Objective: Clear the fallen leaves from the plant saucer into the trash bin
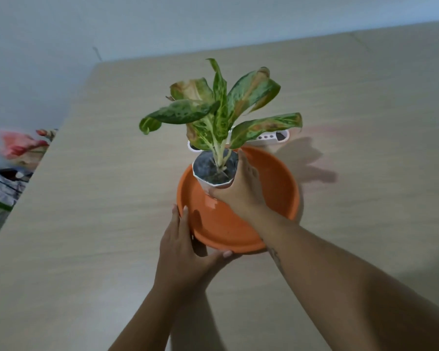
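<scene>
Hands on plant pot and saucer

Pale wood-grain table fills most of the view, its surface matte and finely streaked, with a plain light wall behind it. Near the table's middle sits the round orange plastic saucer, smooth and slightly glossy, shallow with a raised rim. Above it spreads an aglaonema plant with long speckled green leaves, several of them browned and curled at the tips. The plant grows from dark soil in a small white faceted pot, placed over the far left part of the saucer. Whether the pot's base touches the saucer cannot be told.

The right hand reaches in across the saucer and wraps the pot's near and right sides, fingers curled round its wall. The left hand clasps the saucer's near-left rim, fingers laid close together along the outer edge and thumb stretched under the near edge.

Just behind the saucer lies a white plastic desk organiser with small round holes.
</scene>
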`<move>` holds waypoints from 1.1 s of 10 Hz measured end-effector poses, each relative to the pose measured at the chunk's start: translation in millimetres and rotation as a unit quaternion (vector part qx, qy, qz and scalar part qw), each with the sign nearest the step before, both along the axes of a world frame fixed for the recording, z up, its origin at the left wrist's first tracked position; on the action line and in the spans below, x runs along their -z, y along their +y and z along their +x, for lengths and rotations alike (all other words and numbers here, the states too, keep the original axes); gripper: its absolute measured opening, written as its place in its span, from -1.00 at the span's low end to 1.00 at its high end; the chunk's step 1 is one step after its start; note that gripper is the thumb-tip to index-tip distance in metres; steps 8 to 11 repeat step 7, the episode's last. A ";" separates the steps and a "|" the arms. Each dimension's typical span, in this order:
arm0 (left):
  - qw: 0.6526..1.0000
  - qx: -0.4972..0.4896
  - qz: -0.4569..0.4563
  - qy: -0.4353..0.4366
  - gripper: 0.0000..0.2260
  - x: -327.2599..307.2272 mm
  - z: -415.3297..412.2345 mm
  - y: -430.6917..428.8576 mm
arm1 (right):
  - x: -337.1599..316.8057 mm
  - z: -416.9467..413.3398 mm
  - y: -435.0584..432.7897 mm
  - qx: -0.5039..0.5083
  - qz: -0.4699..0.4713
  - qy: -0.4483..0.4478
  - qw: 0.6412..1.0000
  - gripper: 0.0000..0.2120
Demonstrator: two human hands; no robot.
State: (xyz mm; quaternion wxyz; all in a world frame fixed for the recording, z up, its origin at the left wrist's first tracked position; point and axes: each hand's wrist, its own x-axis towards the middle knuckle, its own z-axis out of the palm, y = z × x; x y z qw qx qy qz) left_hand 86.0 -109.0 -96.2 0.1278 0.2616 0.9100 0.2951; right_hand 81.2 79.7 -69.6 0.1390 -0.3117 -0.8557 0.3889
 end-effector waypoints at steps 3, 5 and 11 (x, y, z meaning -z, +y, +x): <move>0.999 0.009 -0.018 0.043 0.15 5.7 -13.0 8.9 | 9.3 16.1 14.8 0.030 0.056 0.020 0.998 0.06; 0.999 0.018 -0.046 0.023 0.14 9.0 -28.2 23.5 | -1.8 37.8 27.3 -0.008 0.084 -0.058 0.995 0.19; 0.998 -0.017 -0.053 0.034 0.14 -2.9 -14.7 23.7 | 34.7 154.8 41.8 0.073 0.211 -0.097 0.970 -0.20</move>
